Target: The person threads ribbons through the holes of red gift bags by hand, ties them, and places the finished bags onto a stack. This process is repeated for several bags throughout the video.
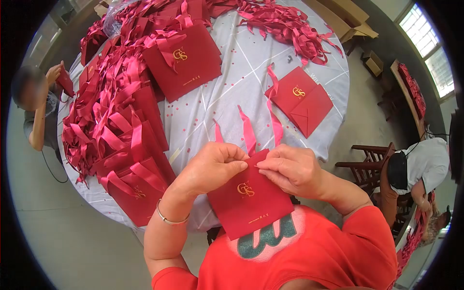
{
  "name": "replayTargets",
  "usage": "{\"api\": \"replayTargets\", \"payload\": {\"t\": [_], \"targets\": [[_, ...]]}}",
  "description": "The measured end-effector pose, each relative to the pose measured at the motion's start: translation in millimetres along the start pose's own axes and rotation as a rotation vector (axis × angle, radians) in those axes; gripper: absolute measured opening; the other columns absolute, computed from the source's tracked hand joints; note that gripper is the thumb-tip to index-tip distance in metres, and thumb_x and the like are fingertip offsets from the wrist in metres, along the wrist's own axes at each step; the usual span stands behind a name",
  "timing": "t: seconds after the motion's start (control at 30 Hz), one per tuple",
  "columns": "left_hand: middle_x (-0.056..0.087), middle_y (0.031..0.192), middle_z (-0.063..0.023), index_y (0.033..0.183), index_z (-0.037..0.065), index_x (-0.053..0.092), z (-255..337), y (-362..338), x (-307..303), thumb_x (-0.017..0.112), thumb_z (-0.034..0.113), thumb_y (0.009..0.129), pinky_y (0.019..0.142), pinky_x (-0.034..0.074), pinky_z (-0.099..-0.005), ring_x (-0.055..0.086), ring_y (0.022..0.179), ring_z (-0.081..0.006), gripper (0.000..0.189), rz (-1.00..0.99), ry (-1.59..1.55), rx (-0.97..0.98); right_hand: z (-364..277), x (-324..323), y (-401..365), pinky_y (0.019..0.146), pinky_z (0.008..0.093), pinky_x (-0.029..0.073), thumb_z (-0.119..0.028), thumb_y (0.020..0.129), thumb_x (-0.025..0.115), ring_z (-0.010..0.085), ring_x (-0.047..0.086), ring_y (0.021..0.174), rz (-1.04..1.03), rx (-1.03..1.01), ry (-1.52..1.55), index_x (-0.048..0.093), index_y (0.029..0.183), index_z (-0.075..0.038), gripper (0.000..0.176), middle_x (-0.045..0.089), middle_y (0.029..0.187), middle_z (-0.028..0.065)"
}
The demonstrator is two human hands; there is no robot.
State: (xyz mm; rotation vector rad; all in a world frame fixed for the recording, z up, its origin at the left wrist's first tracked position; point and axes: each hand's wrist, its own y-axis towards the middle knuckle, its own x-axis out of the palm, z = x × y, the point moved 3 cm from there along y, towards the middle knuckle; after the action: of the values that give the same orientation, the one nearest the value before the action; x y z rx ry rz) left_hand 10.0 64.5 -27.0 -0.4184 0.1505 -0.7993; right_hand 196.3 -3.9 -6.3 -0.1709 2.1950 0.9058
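A red paper gift bag (251,208) with gold lettering is held flat and slightly tilted in front of my chest. My left hand (217,164) pinches its upper edge near the middle, thumb and fingers closed. Close beside it, my right hand (292,169) is closed at the same edge, fingertips pressed together by the bag's upper corner. Whether a ribbon end is between those fingertips is too small to tell. Pink-red ribbons (247,130) stretch away from behind the bag onto the table. Another red bag (302,99) lies beyond my right hand, with a ribbon beside it.
Piled red bags with ribbons (130,125) cover the left of the round, cloth-covered table (193,121). A loose ribbon heap (295,34) lies at the back. A person (36,111) holds a bag at left. Right are a wooden stool (369,162) and a person in white (425,164).
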Motion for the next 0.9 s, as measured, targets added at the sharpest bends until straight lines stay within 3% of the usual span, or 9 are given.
{"api": "replayTargets", "payload": {"t": [0.13,0.23,0.43,0.63,0.73,0.8,0.9], "targets": [[0.067,0.083,0.0005,0.099,-0.004,0.069,-2,0,1,0.064,0.006,0.093,0.066,0.047,-0.0207,0.057,0.076,-0.0044,0.012,0.002,0.030,0.012,-3,3,-1,0.057,0.0319,0.053,-0.005,0.075,0.078,0.0218,0.066,0.069,-0.040,-0.035,-0.072,0.068,0.092,-0.006,0.020,0.064,0.087,0.0078],[0.067,0.084,0.0017,0.101,-0.004,0.070,2,-1,3,0.066,0.003,0.093,0.067,0.048,-0.0200,0.057,0.077,-0.0027,0.012,0.029,0.057,0.036,-8,4,2,0.053,0.0315,0.051,0.002,0.071,0.078,0.0226,0.064,0.065,-0.037,-0.044,-0.094,0.066,0.092,-0.002,0.024,0.062,0.080,0.0083],[0.067,0.083,0.0007,0.100,-0.004,0.070,-9,3,4,0.064,0.001,0.092,0.067,0.048,-0.0202,0.058,0.077,-0.0029,0.011,0.067,0.122,0.090,-17,10,9,0.055,0.0335,0.052,-0.004,0.078,0.072,0.0252,0.064,0.065,-0.273,0.032,-0.283,0.064,0.091,-0.001,0.015,0.060,0.080,0.0095],[0.070,0.086,-0.0026,0.099,-0.005,0.070,-9,3,4,0.063,-0.001,0.092,0.067,0.050,-0.0214,0.060,0.078,-0.0047,0.010,0.085,0.226,0.126,-7,13,18,0.054,0.0391,0.051,-0.011,0.082,0.067,0.0297,0.063,0.065,-0.316,0.117,-0.154,0.059,0.079,-0.003,0.012,0.059,0.084,0.0123],[0.071,0.087,-0.0035,0.099,-0.005,0.069,-6,0,4,0.062,-0.002,0.092,0.068,0.050,-0.0221,0.061,0.078,-0.0059,0.011,0.094,0.259,0.110,-9,8,20,0.057,0.0345,0.051,-0.006,0.076,0.075,0.0259,0.063,0.067,-0.225,0.134,-0.099,0.066,0.080,-0.005,0.009,0.062,0.081,0.0086],[0.072,0.086,-0.0051,0.099,-0.005,0.069,-6,-1,6,0.062,-0.001,0.092,0.068,0.051,-0.0226,0.062,0.077,-0.0065,0.011,0.095,0.337,0.223,-10,1,25,0.058,0.0341,0.050,-0.006,0.073,0.078,0.0252,0.062,0.067,-0.176,0.190,-0.052,0.066,0.078,-0.005,0.013,0.063,0.080,0.0075],[0.072,0.083,-0.0071,0.098,-0.004,0.069,-1,-6,9,0.063,0.000,0.089,0.067,0.051,-0.0241,0.063,0.076,-0.0075,0.011,0.108,0.426,0.249,10,3,28,0.060,0.0343,0.049,-0.008,0.071,0.080,0.0233,0.061,0.069,-0.312,0.288,0.148,0.065,0.079,-0.005,0.017,0.063,0.079,0.0072]]}}
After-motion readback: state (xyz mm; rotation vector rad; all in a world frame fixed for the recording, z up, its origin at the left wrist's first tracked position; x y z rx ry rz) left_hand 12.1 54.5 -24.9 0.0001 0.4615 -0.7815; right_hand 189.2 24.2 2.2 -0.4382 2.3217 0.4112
